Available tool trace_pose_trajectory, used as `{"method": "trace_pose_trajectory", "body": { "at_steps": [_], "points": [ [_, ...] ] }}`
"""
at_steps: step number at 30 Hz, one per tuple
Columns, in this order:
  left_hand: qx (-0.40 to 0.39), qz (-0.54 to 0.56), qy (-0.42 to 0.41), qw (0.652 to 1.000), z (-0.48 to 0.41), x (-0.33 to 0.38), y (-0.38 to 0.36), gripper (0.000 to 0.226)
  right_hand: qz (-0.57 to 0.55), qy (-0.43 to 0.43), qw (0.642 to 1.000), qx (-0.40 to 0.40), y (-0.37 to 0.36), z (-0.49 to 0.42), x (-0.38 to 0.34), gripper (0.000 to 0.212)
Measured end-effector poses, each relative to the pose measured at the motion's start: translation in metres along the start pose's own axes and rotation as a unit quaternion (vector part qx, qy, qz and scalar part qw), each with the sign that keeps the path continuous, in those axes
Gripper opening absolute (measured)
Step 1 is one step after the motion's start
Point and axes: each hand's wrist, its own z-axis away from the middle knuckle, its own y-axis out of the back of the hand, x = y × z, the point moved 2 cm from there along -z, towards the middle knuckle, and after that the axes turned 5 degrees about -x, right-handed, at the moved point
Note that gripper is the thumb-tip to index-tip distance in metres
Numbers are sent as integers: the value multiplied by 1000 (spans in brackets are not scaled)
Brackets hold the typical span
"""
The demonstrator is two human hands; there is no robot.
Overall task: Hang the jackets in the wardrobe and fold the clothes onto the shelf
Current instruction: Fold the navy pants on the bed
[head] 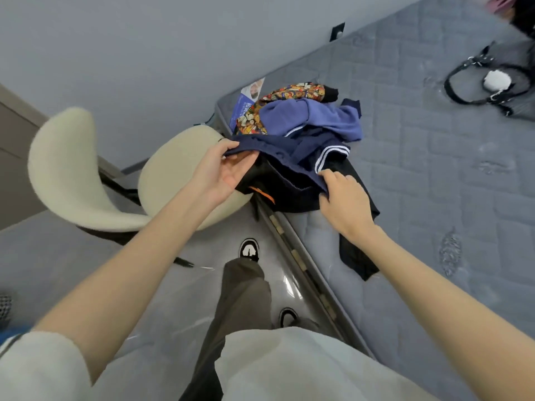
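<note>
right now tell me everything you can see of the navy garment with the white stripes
The navy garment is dark blue, soft-looking fabric with white stripes along one band. It lies crumpled in the clothes pile at the corner of the mattress, over a black garment and partly under a purple hoodie. The left hand pinches one edge and the right hand grips another, so the fabric spans between them. What kind of garment it is cannot be told.

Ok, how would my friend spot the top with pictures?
Find the grey mattress, then the clothes pile at its corner beside the cream chair. The patterned top lies at the pile's far end, partly under the purple hoodie: the only one with busy orange print.
</note>
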Motion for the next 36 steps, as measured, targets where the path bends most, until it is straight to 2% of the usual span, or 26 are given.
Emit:
{"method": "trace_pose_trajectory", "body": {
  "at_steps": [3,6,8,11,14,18,20,24,26,29,30,34,35,36],
  "points": [
    [58,-50,-85,993,47,2,19,15,-104,35,993,52,36,25,-13,29],
    [115,-37,-149,981,95,6,38,12,-168,77,977,111,71,46,-41,31],
    [131,-43,-196,971,125,14,51,34,-191,103,966,143,91,59,-62,30],
    [124,-156,-216,956,176,23,64,24,-260,143,940,166,118,81,-93,29],
    [94,-194,-233,948,228,28,78,12,-356,154,900,197,137,109,-118,25],
    [40,-307,-244,919,300,26,103,50,-413,143,874,210,148,150,-153,23],
    [75,-380,-265,883,334,21,117,53,-425,137,869,212,148,172,-171,23],
    [141,-432,-339,824,396,23,137,19,-411,157,871,217,150,220,-202,22],
    [159,-481,-365,781,423,28,147,9,-388,177,877,223,152,242,-213,21],
    [220,-542,-404,703,459,36,155,22,-368,202,883,210,157,267,-227,20],
    [234,-541,-414,694,469,36,156,24,-358,210,886,208,159,273,-231,20],
    [273,-516,-420,695,495,38,166,28,-336,246,893,169,170,287,-251,21],
    [289,-516,-405,697,499,40,169,30,-341,240,897,148,174,289,-255,23],
    [289,-505,-391,713,503,42,174,31,-351,232,900,118,177,290,-258,24]
  ]
}}
